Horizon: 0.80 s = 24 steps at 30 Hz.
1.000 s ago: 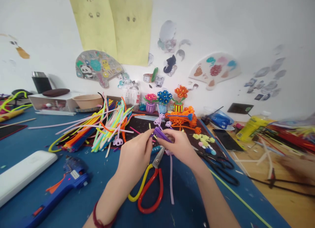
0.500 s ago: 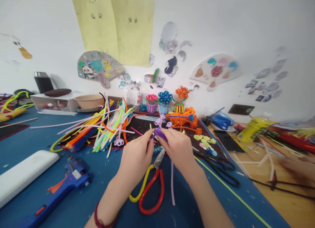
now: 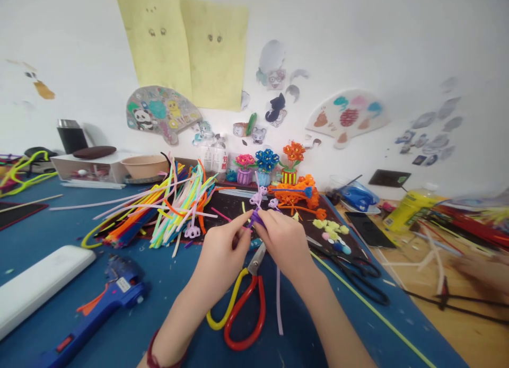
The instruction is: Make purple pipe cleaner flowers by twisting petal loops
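Note:
A dark purple pipe cleaner [image 3: 256, 218] is bent between my fingertips, above the middle of the table. My left hand [image 3: 222, 248] pinches one side of it; my right hand [image 3: 285, 242] has fingers closed around the other, hiding much of its shape. Just beyond my fingers lie light purple pipe-cleaner loops [image 3: 259, 197]. Under my hands rests a pair of scissors with red and yellow handles [image 3: 260, 309]. Beside them a pale purple pipe cleaner [image 3: 279, 301] runs toward me from beneath my right hand.
At left lie a blue glue gun [image 3: 125, 288], a white case [image 3: 43, 283] and a pipe-cleaner bundle [image 3: 175, 214]. Pipe-cleaner flowers in pots [image 3: 264, 177] stand at the back. Black scissors [image 3: 358, 272] and a phone [image 3: 369, 229] lie right, near another person's blurred hand [image 3: 483, 270].
My fingertips have shifted slightly around the dark purple pipe cleaner, with the left hand a little lower. The view has tilted up slightly. Objects on the table stay in place.

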Motion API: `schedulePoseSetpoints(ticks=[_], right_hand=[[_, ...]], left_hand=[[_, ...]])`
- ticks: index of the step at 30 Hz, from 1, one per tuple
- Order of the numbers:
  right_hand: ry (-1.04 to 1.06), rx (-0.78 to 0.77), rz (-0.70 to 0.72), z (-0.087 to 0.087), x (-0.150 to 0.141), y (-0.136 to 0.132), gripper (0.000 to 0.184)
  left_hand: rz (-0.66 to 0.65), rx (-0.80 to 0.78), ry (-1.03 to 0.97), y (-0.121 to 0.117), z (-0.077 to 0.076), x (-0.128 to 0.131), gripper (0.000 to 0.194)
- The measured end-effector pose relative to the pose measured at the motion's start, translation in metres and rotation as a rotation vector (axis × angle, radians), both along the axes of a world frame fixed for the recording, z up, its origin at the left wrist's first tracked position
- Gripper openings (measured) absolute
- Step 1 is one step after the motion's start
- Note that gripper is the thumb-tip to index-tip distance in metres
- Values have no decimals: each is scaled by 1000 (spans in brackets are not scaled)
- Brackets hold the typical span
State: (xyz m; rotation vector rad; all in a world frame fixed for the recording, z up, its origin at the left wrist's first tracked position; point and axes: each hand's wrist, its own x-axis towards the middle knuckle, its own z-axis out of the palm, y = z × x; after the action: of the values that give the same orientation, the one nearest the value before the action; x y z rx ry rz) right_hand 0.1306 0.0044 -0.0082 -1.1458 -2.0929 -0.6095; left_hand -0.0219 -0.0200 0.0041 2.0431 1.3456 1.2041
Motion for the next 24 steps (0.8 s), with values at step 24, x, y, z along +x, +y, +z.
schedulePoseSetpoints(ticks=[24], right_hand=[[-23, -111, 60, 0, 2, 1, 18]], left_hand=[[82, 81, 213, -2, 1, -1, 43]])
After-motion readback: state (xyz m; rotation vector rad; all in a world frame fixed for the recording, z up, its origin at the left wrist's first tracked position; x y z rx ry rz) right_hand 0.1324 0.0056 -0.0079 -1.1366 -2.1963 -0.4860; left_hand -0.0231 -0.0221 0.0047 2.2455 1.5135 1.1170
